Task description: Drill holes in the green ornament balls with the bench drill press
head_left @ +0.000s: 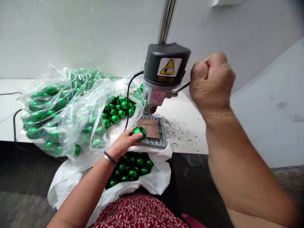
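Head camera, looking forward and down: we see two bare hands working at a small drill press (167, 66) on a white table (11, 129). The left hand (124, 142) pinches one shiny green ball (139, 133) between thumb and fingers. The ball is at the near left part of a brown board (154, 128), and we cannot tell whether it rests there or is held just above. The board lies on the drill's metal base (163, 141); the thin drill bit (150, 116) is over the board's far part, apart from the ball. The right hand (212, 84) is a fist wrapped round the end of the drill's lever (182, 87), a speck of red showing at its top.

Left of the drill, clear plastic bagging (71, 128) sprawls across the table, full of green balls, many dimmed by the wrinkled film. We cannot tell whether it is one bag or several. Near the drill it gapes, and a heap of bare balls (115, 118) shows brightly. Below the left hand, between table edge and lap, an open white bag (156, 180) holds more green balls (133, 173), its rim crumpled outward and reaching the front of the base. Dark shavings (169, 123) litter the tabletop to the right of the base.
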